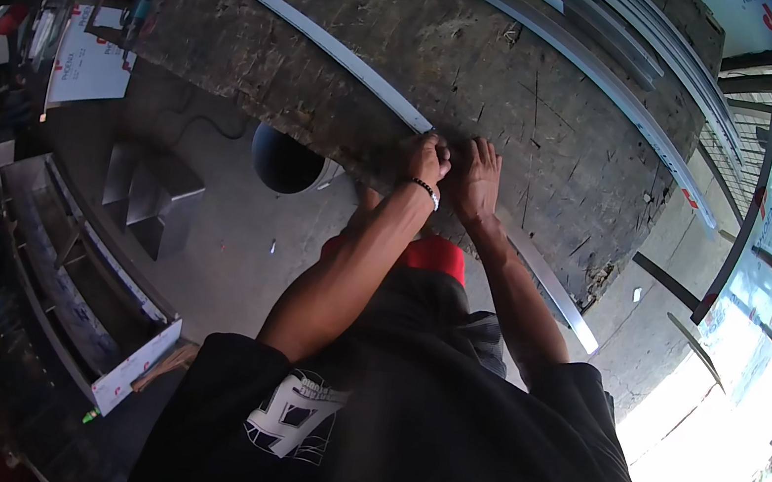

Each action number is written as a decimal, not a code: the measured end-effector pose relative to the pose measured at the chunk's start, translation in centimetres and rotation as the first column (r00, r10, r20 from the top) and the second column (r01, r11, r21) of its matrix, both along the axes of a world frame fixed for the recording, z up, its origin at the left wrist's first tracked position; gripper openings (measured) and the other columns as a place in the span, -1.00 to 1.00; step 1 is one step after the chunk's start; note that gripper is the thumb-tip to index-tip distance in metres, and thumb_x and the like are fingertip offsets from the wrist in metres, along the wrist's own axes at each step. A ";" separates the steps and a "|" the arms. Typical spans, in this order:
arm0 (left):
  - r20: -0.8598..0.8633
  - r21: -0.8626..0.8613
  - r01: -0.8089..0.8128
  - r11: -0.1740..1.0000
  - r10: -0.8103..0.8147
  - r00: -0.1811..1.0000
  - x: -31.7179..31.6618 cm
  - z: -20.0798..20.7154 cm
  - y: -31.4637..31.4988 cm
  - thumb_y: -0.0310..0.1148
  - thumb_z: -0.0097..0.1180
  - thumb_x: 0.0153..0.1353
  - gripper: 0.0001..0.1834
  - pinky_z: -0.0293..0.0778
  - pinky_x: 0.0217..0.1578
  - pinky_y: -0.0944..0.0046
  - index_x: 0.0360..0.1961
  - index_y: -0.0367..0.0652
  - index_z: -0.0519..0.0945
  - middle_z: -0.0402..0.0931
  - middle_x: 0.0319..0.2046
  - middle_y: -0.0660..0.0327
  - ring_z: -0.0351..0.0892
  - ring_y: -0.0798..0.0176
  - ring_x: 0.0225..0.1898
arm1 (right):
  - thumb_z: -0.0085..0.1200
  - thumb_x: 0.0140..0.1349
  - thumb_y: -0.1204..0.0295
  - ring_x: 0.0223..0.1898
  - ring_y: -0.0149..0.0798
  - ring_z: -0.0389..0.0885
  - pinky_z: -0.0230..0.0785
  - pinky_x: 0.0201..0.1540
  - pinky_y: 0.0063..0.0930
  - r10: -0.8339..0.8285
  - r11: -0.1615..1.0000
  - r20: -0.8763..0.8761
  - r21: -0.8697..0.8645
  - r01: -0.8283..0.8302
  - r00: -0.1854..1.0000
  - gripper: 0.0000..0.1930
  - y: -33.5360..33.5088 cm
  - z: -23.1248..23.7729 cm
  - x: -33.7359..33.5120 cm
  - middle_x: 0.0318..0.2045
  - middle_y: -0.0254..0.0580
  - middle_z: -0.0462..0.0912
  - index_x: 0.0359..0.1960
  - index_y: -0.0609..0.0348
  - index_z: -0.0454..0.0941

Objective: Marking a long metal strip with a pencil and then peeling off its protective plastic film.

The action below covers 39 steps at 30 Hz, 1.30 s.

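My left hand (429, 159), with a dark bead bracelet at its wrist, is closed in a pinch at the near end of a long, narrow pale metal strip (317, 33). What its fingers hold is too small to make out. Just to its right, my right hand (479, 177) lies with fingers stretched out on the worn dark workbench (560, 147). Another length of pale strip (552, 299) shows beneath my right forearm and sticks out past the near bench edge. My hands hide whether both lengths are one piece.
Several long metal profiles (583, 56) lie along the bench's far side. A round duct (288, 163) opens below the near edge. On the floor at left are a bent sheet-metal piece (163, 198) and a long metal frame (67, 273). Film-covered panels (763, 257) stand at right.
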<state>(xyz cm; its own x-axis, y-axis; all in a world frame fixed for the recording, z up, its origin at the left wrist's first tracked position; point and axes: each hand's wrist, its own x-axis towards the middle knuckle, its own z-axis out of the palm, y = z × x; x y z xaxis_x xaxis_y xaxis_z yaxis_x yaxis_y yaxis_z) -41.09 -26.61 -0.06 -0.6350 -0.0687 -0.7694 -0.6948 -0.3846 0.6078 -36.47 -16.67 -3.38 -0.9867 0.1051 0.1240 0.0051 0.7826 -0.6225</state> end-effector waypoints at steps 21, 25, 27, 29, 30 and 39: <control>-0.230 -0.058 0.130 0.990 -0.140 0.963 6.6 3.6 -11.9 -0.27 0.06 0.42 -0.80 0.20 -0.63 0.49 -0.22 -0.20 0.52 0.53 -0.58 0.23 0.39 0.47 -0.65 | 0.19 0.15 0.37 -0.02 -0.13 0.54 0.30 0.03 -0.26 0.573 0.813 -0.058 0.164 -0.558 0.818 -0.82 1.6 3.4 -8.0 -0.18 -0.21 0.60 -0.20 0.04 0.60; -0.247 -0.040 0.117 0.992 -0.124 0.961 6.9 3.5 -12.6 -0.27 0.06 0.42 -0.78 0.21 -0.62 0.48 -0.21 -0.24 0.52 0.53 -0.58 0.22 0.39 0.47 -0.64 | 0.00 0.28 0.40 -0.01 -0.14 0.54 0.28 0.08 -0.25 0.657 0.727 0.077 0.202 -0.657 0.750 -0.83 1.7 3.7 -8.6 -0.15 -0.14 0.61 -0.20 0.13 0.61; -0.248 -0.028 0.111 0.993 -0.114 0.962 6.9 3.7 -12.8 -0.27 0.06 0.42 -0.78 0.21 -0.61 0.47 -0.21 -0.24 0.52 0.53 -0.57 0.22 0.39 0.47 -0.63 | -0.03 0.31 0.40 0.04 -0.12 0.53 0.28 0.11 -0.23 0.677 0.692 0.127 0.227 -0.685 0.725 -0.80 1.5 3.9 -8.6 -0.08 -0.09 0.59 -0.15 0.16 0.60; -0.259 -0.027 0.127 0.992 -0.130 0.957 6.8 3.8 -12.8 -0.27 0.06 0.41 -0.78 0.21 -0.60 0.48 -0.21 -0.23 0.51 0.53 -0.57 0.23 0.39 0.48 -0.62 | -0.06 0.34 0.39 0.09 -0.10 0.51 0.27 0.14 -0.22 0.692 0.657 0.177 0.248 -0.712 0.700 -0.78 1.2 4.0 -8.6 -0.02 -0.05 0.58 -0.11 0.20 0.59; -0.260 -0.025 0.124 0.992 -0.126 0.957 6.7 3.6 -12.7 -0.27 0.06 0.41 -0.78 0.21 -0.60 0.48 -0.21 -0.23 0.51 0.53 -0.57 0.23 0.39 0.48 -0.62 | -0.08 0.37 0.38 0.16 -0.06 0.47 0.25 0.20 -0.18 0.669 0.691 0.162 0.226 -0.687 0.726 -0.74 1.2 3.5 -8.7 0.06 0.00 0.54 -0.03 0.23 0.55; -0.434 -0.230 0.097 0.968 -0.191 0.880 2.3 5.1 -9.3 -0.36 -0.09 0.47 -0.81 0.30 -0.56 0.45 -0.07 -0.09 0.57 0.47 -0.51 0.28 0.36 0.50 -0.58 | -0.11 0.40 0.33 0.29 0.12 0.38 0.12 0.40 -0.05 0.578 0.766 0.265 0.150 -0.625 0.772 -0.59 1.4 1.9 -8.4 0.23 0.20 0.43 0.17 0.33 0.37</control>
<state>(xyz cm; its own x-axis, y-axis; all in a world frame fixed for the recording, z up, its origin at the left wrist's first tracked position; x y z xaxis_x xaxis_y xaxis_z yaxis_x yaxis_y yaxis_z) -38.82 -35.88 5.05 -0.9229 -0.0683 -0.3790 -0.3670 -0.1424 0.9193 -44.87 -15.30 -1.44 -0.8419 -0.5242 -0.1278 -0.4124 0.7779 -0.4742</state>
